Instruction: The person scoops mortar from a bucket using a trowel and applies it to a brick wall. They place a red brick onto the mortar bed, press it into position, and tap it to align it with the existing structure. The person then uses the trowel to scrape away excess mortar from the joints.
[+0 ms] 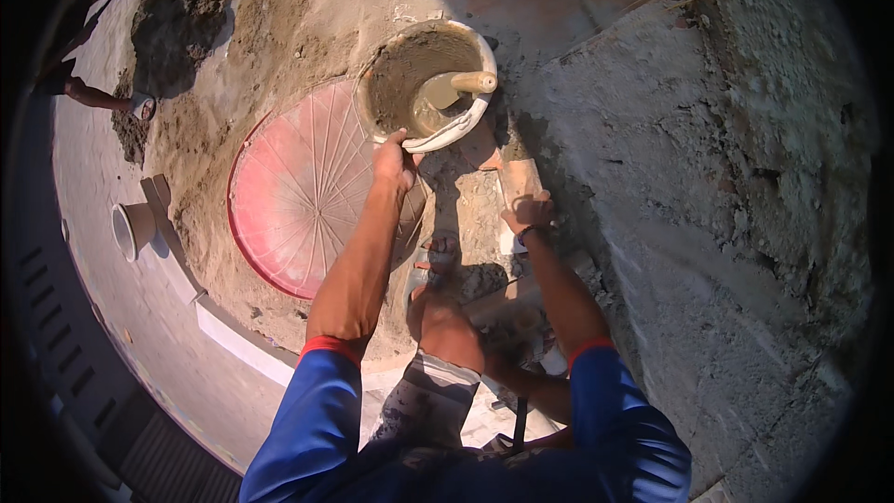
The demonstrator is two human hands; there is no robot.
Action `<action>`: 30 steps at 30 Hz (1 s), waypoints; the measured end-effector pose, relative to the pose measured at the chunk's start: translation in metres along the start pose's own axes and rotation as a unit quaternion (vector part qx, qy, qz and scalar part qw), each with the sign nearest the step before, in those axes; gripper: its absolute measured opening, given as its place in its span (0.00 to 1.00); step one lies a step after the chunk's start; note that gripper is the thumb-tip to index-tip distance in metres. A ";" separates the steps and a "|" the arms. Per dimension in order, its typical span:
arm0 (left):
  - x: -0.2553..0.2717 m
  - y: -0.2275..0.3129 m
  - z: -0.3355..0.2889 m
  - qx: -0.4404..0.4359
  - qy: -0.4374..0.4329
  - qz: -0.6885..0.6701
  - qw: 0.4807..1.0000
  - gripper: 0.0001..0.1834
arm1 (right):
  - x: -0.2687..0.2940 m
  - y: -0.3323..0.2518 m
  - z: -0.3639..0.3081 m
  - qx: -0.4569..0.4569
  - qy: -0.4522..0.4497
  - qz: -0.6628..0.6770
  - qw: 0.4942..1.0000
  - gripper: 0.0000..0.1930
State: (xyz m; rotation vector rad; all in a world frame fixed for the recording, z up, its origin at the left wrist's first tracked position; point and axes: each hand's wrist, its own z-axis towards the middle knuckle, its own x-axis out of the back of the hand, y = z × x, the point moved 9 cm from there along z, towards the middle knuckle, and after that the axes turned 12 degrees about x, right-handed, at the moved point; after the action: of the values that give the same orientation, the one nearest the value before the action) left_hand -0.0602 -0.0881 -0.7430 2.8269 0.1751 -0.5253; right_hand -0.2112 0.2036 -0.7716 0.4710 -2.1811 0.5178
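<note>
My left hand (394, 163) is closed on the near rim of a round bucket (480, 121), which is tilted and holds wet grey-brown mortar (400, 84). Inside it lies a trowel whose wooden handle (475, 83) pokes over the right rim; its blade is partly sunk in the mortar. To the right and nearer to me, my right hand (529, 212) has its fingers closed over the near end of a tan brick (520, 179). A pale, mortar-smeared strip shows under that hand.
A large red round lid (298, 191), ribbed and dusty, lies left of the bucket on sandy ground. A rough cement wall (708, 196) rises on the right. My foot (436, 261) is below the bucket. A small pale bucket (133, 230) and another person's leg (98, 96) are at left.
</note>
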 end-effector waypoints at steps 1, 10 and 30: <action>-0.003 -0.003 -0.004 -0.010 -0.007 0.008 1.000 0.13 | -0.005 0.015 0.005 -0.013 0.009 0.038 0.999 0.50; 0.006 -0.081 -0.170 0.096 0.084 0.155 0.980 0.44 | 0.018 0.094 -0.173 -0.211 0.008 0.767 0.606 0.47; -0.316 0.006 -0.669 -0.252 -0.246 0.783 0.513 0.34 | 0.635 -0.158 -0.516 0.279 0.307 0.037 0.909 0.46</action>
State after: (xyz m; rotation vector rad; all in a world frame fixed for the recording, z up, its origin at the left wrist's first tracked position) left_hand -0.1276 0.0680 -0.0231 1.1511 -1.7583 -0.5266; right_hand -0.1780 0.2358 0.0604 0.4434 -1.4282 1.1726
